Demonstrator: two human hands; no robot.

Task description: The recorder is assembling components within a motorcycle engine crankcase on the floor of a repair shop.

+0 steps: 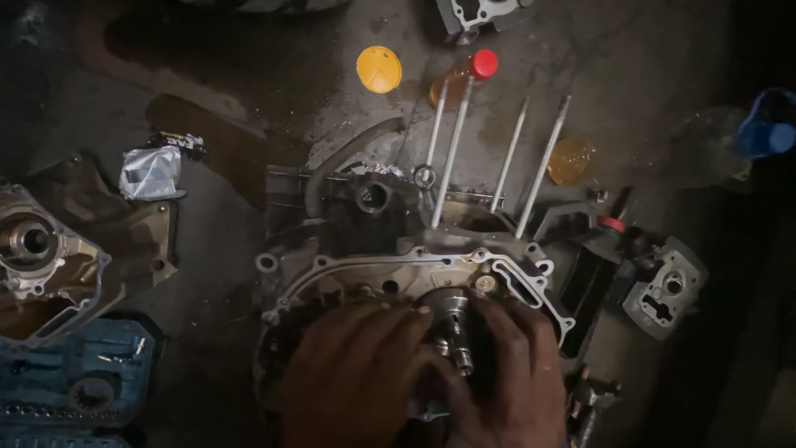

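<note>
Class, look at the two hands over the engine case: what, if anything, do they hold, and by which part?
Both the left hand and right hand grip the metal gear shaft in the engine case, fingers closed around its sides near the base.

A yellow round cap (379,69) lies on the stained concrete floor (249,50), near a small bottle with a red cap (464,76). A crumpled foil wrapper (152,172) sits to the left, above a second engine cover (50,257) and a blue socket set case (75,377). A cylinder head (663,290) rests at right, below a blue-capped clear bottle (767,124).
</note>
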